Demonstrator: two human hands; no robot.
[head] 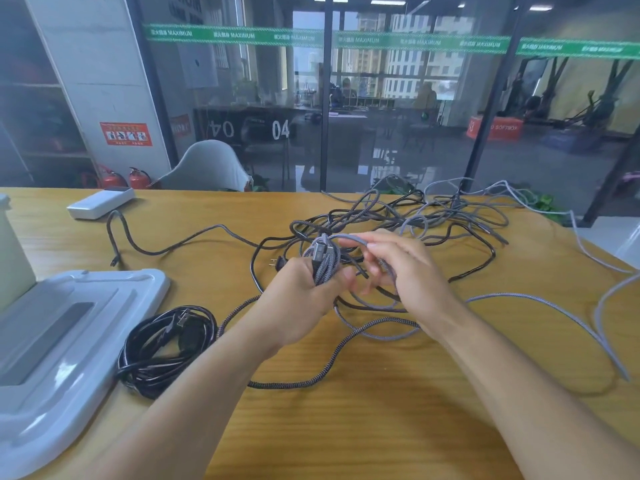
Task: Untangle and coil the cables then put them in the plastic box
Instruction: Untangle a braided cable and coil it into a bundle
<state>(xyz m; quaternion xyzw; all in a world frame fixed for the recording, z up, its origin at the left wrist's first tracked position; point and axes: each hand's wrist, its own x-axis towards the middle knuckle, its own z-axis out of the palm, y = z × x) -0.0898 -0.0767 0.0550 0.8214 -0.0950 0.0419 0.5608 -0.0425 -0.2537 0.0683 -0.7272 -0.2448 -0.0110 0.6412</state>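
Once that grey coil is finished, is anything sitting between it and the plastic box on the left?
Yes: the coiled black cable lies beside the box's lid, under the path from the grey coil in the left hand.

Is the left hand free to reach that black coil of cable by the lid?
Probably not right now: the left hand grips a grey cable bundle. The black coil lies near it on the table, nothing between.
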